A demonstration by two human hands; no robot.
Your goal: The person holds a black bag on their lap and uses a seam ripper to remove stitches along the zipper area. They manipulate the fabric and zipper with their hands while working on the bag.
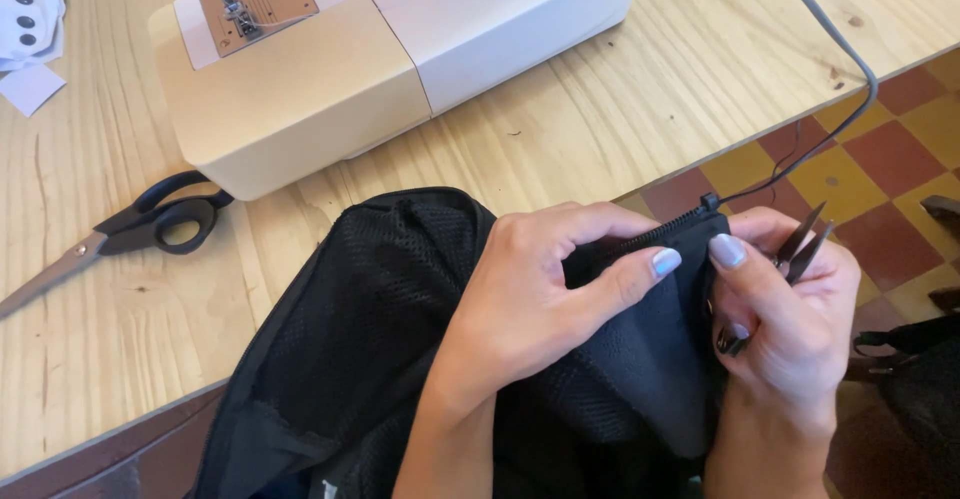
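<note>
Fabric first: the black mesh bag (380,329) hangs off the near edge of the wooden table (620,109), most of it below the edge and over my lap, only its top corner resting on the wood. Its zipper (665,231) runs along the upper hem, long axis slanting up toward the right, ending at a small black stop just past my fingertips.

I see my left hand (540,299) closed on the hem, thumb and forefinger pinching the cloth right under the zipper. My right hand (790,309) sits just beside it, thumb pressed on the same hem, fingers curled around small thread snips (800,244) whose blades point up and away to the right, slightly parted. The two thumbs nearly touch, with the zipper end between them, so the right hand with the snips is the nearer one to that end.

Behind, a cream sewing machine (330,69) stands toward the far edge; black-handled scissors (120,234) lie well apart at the left edge.
</note>
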